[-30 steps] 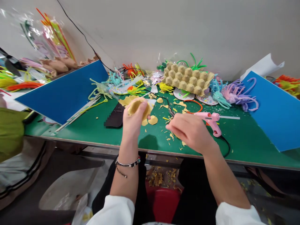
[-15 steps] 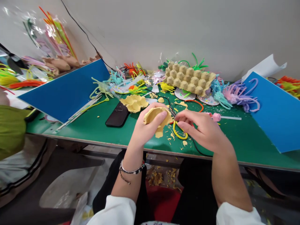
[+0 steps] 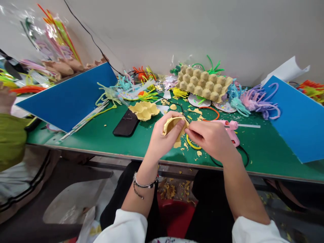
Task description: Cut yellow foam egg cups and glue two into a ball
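My left hand (image 3: pixel 164 136) is wrapped round a pale yellow piece of egg carton (image 3: pixel 170 125), its thumb inside the hollow. My right hand (image 3: pixel 211 136) is closed, with thumb and fingertips pinching the right edge of that same piece. Just below the hands a yellow loop (image 3: pixel 192 143) lies on the table, partly covered by the right fingers. Beyond my right hand is a pink glue gun (image 3: pixel 231 130) with a clear glue stick at its back. Small yellow scraps (image 3: pixel 199 153) are scattered around.
On the green table (image 3: pixel 141 146) lie a black phone (image 3: pixel 126 123) and another yellow carton piece (image 3: pixel 144 110). A whole egg carton (image 3: pixel 204 83) rests at the back among pipe cleaners. Blue boards (image 3: pixel 73 98) (image 3: pixel 301 121) stand at both sides. A person's green sleeve (image 3: pixel 11 140) shows at left.
My right hand has moved left and closed on the carton piece's edge. The left hand has shifted slightly right and turned the piece. More of the glue gun shows.
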Demonstrator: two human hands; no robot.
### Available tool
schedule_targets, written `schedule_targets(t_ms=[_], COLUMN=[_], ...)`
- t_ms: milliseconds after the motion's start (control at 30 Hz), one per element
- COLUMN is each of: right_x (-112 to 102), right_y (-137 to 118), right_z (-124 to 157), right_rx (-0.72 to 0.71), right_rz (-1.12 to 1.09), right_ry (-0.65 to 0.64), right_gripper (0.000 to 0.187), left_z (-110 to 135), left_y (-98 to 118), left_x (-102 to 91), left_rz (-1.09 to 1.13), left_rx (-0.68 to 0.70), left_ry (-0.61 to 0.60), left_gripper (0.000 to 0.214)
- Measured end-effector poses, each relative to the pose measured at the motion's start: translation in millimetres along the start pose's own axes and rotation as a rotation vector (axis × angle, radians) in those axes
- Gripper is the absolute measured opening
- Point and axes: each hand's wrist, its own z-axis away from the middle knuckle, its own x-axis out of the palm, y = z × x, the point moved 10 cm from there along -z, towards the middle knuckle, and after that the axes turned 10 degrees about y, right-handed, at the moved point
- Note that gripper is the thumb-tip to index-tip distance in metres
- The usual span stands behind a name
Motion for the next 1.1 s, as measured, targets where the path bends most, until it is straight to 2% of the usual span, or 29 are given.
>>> schedule_targets(t_ms=[167, 233, 333, 367, 433, 533, 600, 700, 833, 900, 967, 1033, 1100], right_x=[4, 1, -16, -20, -18, 5, 17, 28, 38, 40, 45, 50, 55], right_y=[-10, -20, -30, -28, -21, -15, -5, 7, 8, 12, 28, 54, 79], right_z=[0, 0, 1, 1, 5, 27, 37, 40, 44, 44, 44, 44, 49], right_rx=[-0.156, -0.210, -0.227, -0.189, -0.097, -0.011, 0.048, 0.133, 0.187, 0.228, 0.303, 0.414, 0.534], right_rz=[0.010, -0.055, -0.266, -0.349, -0.467, -0.482, -0.418, -0.402, -0.546, -0.560, -0.409, -0.090, 0.239], right_ry=[0.053, 0.088, 0.115, 0.084, -0.090, -0.491, -0.623, -0.656, -0.766, -0.786, -0.765, -0.733, -0.744], right_gripper=[0.031, 0.031, 0.031, 0.031, 0.027, 0.022, 0.021, 0.023, 0.033, 0.038, 0.038, 0.035, 0.034], left_z=[-5, -9, -13, -13, -13, -14, -13, -12, -11, -11, -11, -9, -6], left_y=[-34, -51, -72, -77, -81, -79, -78, -79, -87, -86, -80, -73, -72], left_x=[6.1, 0.3, -22.5, -30.4, -40.7, -38.0, -31.7, -24.9, -19.4, -13.0, -3.1, 4.2, 7.0], left_rz=[0.222, 0.282, 0.324, 0.327, 0.321, 0.294, 0.289, 0.310, 0.396, 0.445, 0.485, 0.518, 0.545], left_rx=[-0.224, -0.300, -0.386, -0.404, -0.426, -0.442, -0.449, -0.459, -0.528, -0.547, -0.540, -0.538, -0.567], left_ry=[0.006, 0.101, 0.346, 0.418, 0.492, 0.422, 0.357, 0.317, 0.314, 0.264, 0.173, 0.121, 0.136], left_gripper=[0.022, 0.026, 0.029, 0.029, 0.029, 0.030, 0.031, 0.031, 0.034, 0.038, 0.040, 0.038, 0.033])
